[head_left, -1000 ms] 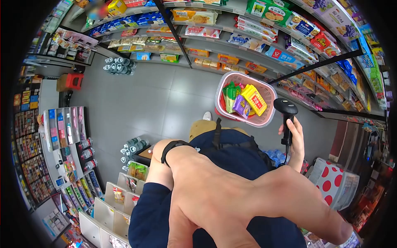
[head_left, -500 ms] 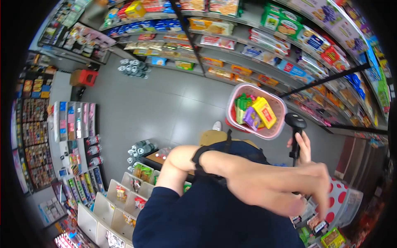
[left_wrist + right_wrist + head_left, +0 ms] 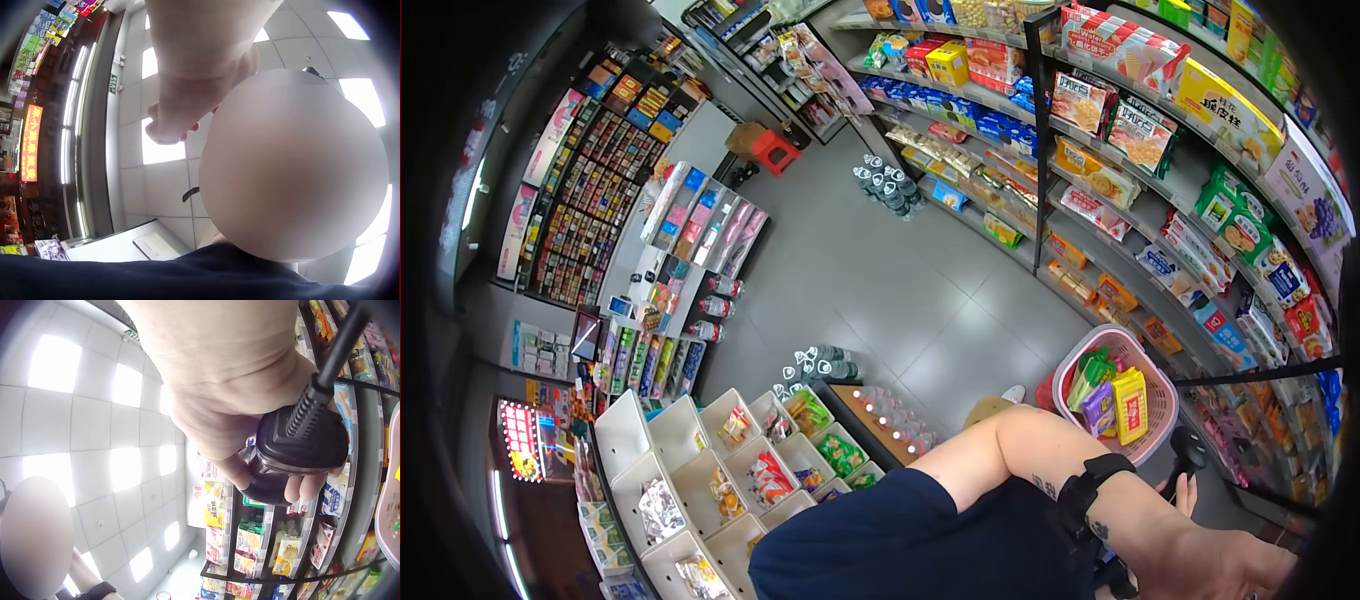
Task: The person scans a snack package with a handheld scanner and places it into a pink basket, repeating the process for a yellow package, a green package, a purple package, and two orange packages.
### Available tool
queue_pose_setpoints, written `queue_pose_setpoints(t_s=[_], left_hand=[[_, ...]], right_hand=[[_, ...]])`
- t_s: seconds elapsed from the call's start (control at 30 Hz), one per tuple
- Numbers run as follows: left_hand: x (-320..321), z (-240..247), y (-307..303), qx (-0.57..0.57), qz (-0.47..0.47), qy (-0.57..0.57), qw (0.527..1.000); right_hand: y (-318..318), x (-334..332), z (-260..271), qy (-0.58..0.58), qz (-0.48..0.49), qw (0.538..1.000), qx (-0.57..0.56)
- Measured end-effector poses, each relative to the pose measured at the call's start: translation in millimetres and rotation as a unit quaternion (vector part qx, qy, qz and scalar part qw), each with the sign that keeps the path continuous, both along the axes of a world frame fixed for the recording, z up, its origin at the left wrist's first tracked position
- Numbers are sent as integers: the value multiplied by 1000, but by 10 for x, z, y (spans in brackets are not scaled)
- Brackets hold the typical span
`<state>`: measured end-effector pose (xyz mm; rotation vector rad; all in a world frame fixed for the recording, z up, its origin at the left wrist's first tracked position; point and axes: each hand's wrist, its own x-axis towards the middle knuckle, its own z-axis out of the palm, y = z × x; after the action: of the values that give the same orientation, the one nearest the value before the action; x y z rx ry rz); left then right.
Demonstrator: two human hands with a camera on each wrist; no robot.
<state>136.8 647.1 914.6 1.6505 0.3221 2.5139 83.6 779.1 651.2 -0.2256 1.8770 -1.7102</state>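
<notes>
My right hand [image 3: 1186, 494] grips a black handheld scanner [image 3: 1189, 449] beside the pink basket; in the right wrist view, my right hand [image 3: 228, 403] has its fingers wrapped round the scanner [image 3: 300, 447], whose cable runs up. My left arm crosses in front of my body, and the left hand [image 3: 1225, 562] is near the lower right edge, partly cut off. The left wrist view shows the left hand [image 3: 187, 103] with loosely bent fingers and nothing visible in them. The pink basket [image 3: 1163, 412] holds yellow [image 3: 1131, 405], purple [image 3: 1099, 408] and green packs [image 3: 1091, 376].
Snack shelves [image 3: 1040, 215] curve along the right and back. Bins of small packs [image 3: 726, 484] stand at the lower left, beside a crate of bottles [image 3: 888, 420]. Water bottles [image 3: 890, 188] and a red stool [image 3: 775, 152] are on the floor farther back.
The head view has turned left, so the basket and scanner appear lower and farther right. My left hand has moved from in front of my torso toward the lower right.
</notes>
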Motion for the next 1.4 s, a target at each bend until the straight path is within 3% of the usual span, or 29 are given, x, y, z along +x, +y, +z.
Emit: queue_pose_setpoints(t_s=[0.13,0.2,0.33,0.43,1.4], left_hand=[[16,64,-45,8,14,-3,1000],[53,105,-81,17,24,12,1000],[49,124,-66,35,43,39,998],[42,129,-46,42,55,59,996],[-170,179,155,99,77,90,988]], right_hand=[[158,-285,-289,-20,-49,999,14],[220,-395,-212,-71,88,993,9],[200,-350,-180,-91,46,994,26],[193,-411,-182,-49,104,993,-17],[231,-361,-232,-91,14,995,33]])
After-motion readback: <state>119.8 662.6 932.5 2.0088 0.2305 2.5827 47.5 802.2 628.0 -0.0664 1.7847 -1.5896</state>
